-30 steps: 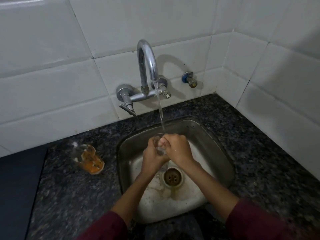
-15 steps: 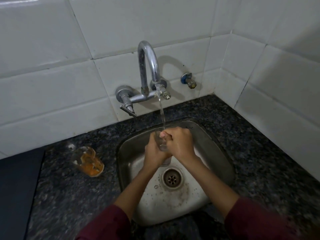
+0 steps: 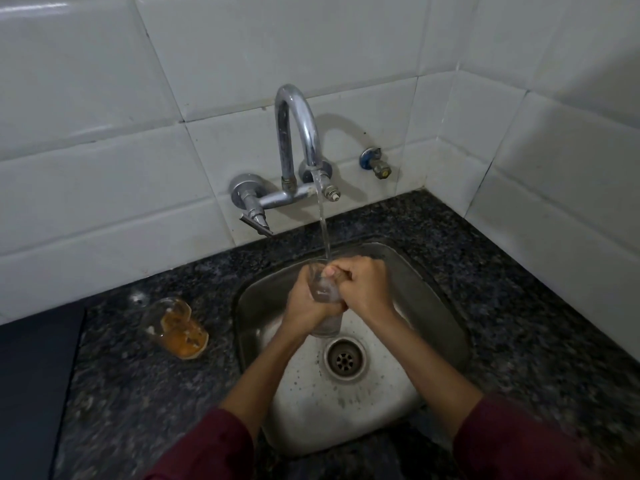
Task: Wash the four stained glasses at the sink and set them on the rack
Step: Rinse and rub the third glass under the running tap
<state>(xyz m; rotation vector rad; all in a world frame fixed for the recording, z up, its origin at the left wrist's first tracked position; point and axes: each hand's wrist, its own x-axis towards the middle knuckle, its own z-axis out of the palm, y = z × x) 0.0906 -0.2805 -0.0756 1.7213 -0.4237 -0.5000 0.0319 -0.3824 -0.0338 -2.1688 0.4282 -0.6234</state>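
Now we see the left hand [image 3: 304, 303] wrapped round a clear glass [image 3: 325, 306] above the sink [image 3: 433, 306], right hand [image 3: 363, 289] curled at its rim, fingers inside; the tap [image 3: 298, 140] runs water into it. Left on the counter [image 3: 519, 306], a stained glass [image 3: 176, 327] lies tipped over

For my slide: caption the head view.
Both hands, left and right, rinse a glass under the running tap.
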